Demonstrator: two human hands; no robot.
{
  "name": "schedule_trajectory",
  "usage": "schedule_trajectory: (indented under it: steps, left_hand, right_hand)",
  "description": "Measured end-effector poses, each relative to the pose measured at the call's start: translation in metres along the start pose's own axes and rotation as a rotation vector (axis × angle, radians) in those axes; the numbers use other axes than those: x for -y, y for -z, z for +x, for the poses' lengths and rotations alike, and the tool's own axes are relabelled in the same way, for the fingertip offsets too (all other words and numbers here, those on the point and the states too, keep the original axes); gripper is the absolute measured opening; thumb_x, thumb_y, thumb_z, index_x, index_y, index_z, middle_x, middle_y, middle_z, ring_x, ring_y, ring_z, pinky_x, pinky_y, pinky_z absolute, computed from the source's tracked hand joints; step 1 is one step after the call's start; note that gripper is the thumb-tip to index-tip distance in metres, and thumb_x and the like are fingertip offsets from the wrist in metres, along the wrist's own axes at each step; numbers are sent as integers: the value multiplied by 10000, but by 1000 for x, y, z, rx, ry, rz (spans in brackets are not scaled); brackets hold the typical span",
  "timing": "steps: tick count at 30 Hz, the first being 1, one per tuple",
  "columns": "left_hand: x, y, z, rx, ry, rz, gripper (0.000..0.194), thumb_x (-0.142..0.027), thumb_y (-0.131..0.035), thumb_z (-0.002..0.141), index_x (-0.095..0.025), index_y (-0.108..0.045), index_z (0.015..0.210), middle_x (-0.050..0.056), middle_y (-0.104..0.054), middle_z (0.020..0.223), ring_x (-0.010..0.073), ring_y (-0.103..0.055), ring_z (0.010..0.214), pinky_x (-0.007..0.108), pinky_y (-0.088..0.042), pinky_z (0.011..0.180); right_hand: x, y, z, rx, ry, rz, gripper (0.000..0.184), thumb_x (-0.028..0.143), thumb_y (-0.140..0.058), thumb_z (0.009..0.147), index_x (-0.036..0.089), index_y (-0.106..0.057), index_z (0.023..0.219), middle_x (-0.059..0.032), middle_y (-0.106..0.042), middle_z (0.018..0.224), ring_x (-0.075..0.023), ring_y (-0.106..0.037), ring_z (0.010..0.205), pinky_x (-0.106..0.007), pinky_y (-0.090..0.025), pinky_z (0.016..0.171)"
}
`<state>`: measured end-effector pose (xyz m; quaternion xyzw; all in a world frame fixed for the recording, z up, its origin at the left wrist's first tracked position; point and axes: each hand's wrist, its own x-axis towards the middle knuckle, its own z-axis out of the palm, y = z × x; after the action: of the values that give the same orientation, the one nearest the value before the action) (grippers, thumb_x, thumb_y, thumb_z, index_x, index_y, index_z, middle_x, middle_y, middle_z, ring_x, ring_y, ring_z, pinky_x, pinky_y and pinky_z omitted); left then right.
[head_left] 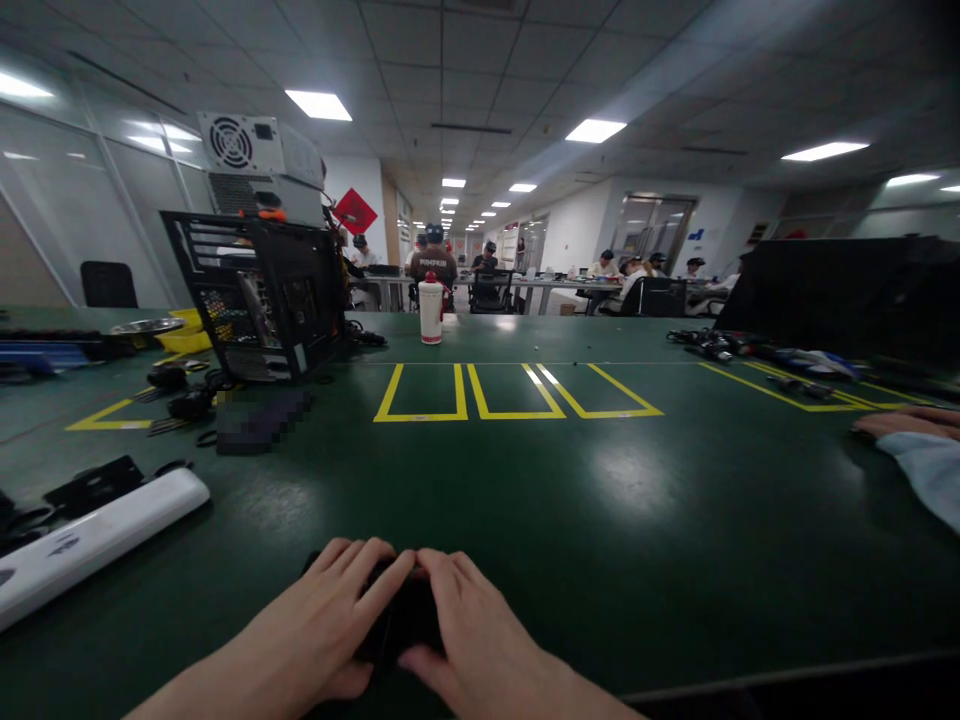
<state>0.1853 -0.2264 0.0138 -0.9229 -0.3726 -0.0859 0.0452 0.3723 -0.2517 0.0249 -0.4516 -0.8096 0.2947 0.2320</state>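
Note:
Near the front of the green table, both hands are wrapped around a black object [411,615]. Most of it is covered by my fingers, so its kind cannot be made out. My left hand [334,605] covers its left side with the fingers curved over the top. On the right side, my right hand [476,625] grips it, thumb low and fingers over the far edge. The index fingertips of the two hands meet at the top. A dark bit of the object sticks out beyond the left fingers.
A white power strip [105,545] lies at left. Behind it stand an open black computer case [262,290] with power supplies [259,150] on top. A white cup [430,312] stands beyond yellow tape outlines [517,415]. At right are cables [712,345] and another person's hand [911,422].

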Motion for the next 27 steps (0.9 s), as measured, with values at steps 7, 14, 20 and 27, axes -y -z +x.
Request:
schedule_trajectory:
  steps: [7, 14, 20, 27]
  left_hand:
    - [-7, 25, -6, 38, -68, -13, 560, -176, -585, 586, -351, -441, 1098, 18, -498, 979, 200, -495, 819, 321, -411, 747]
    - [-9, 0, -14, -58, 32, -114, 425, -190, -581, 607, -318, -514, 1007, 46, -469, 1005, 202, -483, 817, 340, -430, 722]
    - [-4, -1, -16, -97, 128, -355, 408, -223, -597, 649, -274, -465, 1032, 54, -432, 1074, 209, -477, 936, 346, -445, 792]
    - [6, 3, -26, -168, 298, -343, 365, -199, -461, 701, -247, -414, 1060, 49, -433, 1096, 183, -501, 963, 321, -447, 831]
  right_hand:
    - [5, -9, 6, -72, -45, 252, 609, 299, -737, 517, 201, -435, 1037, -51, -551, 996, -210, -522, 905, -328, -420, 793]
    - [7, -18, 5, -85, -47, 420, 547, 176, -679, 580, 265, -408, 1046, 8, -577, 1000, -170, -550, 918, -276, -428, 798]
    - [4, -24, 1, -90, -4, 361, 711, 222, -657, 613, 264, -290, 1220, -43, -437, 1235, -203, -453, 1102, -338, -366, 942]
    - [-23, -3, -22, -352, -74, 31, 362, 247, -501, 751, 283, -430, 1104, -42, -395, 1254, -224, -429, 1125, -397, -386, 932]
